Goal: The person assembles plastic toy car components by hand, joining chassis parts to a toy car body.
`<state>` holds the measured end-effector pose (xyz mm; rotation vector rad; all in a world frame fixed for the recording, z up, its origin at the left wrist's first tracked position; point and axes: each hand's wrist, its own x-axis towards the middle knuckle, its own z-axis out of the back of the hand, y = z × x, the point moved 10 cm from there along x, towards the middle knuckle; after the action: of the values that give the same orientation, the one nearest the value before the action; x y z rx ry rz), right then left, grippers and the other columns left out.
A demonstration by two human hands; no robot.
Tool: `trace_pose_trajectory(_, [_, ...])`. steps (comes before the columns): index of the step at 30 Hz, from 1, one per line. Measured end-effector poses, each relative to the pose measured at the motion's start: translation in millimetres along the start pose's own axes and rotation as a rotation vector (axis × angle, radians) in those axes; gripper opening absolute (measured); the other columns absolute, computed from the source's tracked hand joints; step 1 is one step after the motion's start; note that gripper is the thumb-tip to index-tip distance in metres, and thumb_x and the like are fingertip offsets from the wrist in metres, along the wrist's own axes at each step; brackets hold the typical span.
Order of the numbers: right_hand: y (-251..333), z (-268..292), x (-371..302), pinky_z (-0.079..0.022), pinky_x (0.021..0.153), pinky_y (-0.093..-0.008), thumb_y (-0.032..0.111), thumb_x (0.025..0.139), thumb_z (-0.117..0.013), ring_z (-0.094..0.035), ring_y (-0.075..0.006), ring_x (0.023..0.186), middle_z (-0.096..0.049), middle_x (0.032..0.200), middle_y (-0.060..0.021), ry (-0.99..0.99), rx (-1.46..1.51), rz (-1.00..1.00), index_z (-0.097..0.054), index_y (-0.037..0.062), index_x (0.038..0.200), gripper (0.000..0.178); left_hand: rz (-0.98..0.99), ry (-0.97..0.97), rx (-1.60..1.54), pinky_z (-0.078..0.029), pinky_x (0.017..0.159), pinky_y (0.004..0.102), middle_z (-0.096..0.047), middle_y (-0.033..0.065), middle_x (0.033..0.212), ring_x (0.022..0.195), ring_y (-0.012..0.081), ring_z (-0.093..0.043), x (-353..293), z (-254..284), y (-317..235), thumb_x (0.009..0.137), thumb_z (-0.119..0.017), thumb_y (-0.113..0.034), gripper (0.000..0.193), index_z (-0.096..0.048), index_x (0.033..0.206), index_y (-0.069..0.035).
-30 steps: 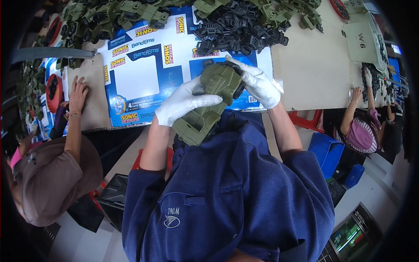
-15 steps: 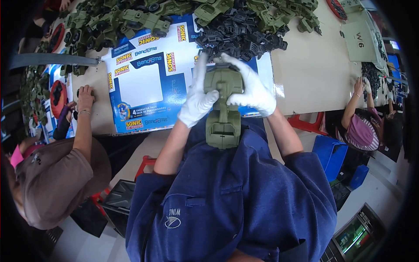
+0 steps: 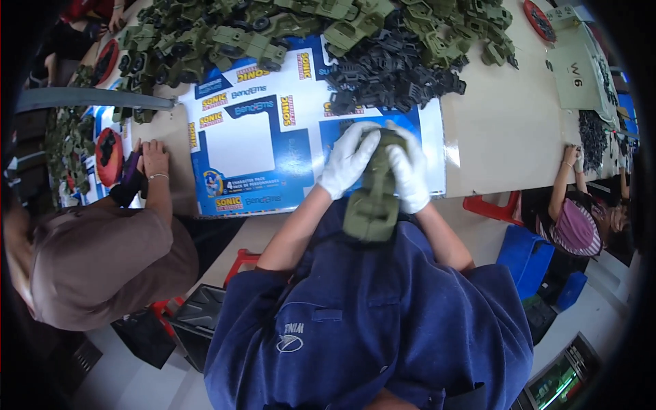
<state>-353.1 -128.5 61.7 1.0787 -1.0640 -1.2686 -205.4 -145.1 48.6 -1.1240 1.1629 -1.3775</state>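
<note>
1. Clutching an olive-green plastic toy part with both gloved hands, left grip and right grip closed around its top
2. Held upright at chest, above desk edge and blue printed card

The upper end of the olive-green plastic part is covered by the white-gloved left hand and right hand, so what the fingers press there cannot be seen, and its lower end merges with the blue jacket. The heap of black plastic pieces overlies the far edge of the printed blue-and-white card sheet, and single pieces in it are too small to make out. The pile of green parts is cut off by the top edge. The seated person in brown at left hides the table edge, the dark rim swallowing that person's far side
</note>
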Motion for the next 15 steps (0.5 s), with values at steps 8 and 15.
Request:
trace_pose_trajectory(8, [-107,248,9,-0.044,0.103,-0.0375,0.025,0.092,-0.067,-0.051,-0.0259,0.125,-0.053,0.134,-0.0192,-0.810,-0.517,-0.052,-0.051,-0.0013,0.135,0.053,0.561,-0.804,0.016,-0.041,0.104,0.0367,-0.056,0.0249,0.132,0.120,0.0310,-0.056,115,213,143,0.069,-0.078,-0.063,0.107,-0.044,0.135,0.014])
trace_pose_trajectory(15, [-47,36,37,-0.050,0.094,-0.0382,0.016,0.087,-0.066,-0.066,-0.0302,0.105,-0.067,0.117,-0.0174,0.005,-0.523,0.024,-0.067,0.0025,0.112,0.029,0.350,-0.886,-0.459,-0.050,0.086,0.0334,-0.063,0.0133,0.109,0.101,0.0208,-0.061,139,259,161,0.077,-0.083,-0.019,0.055,-0.055,0.119,0.003])
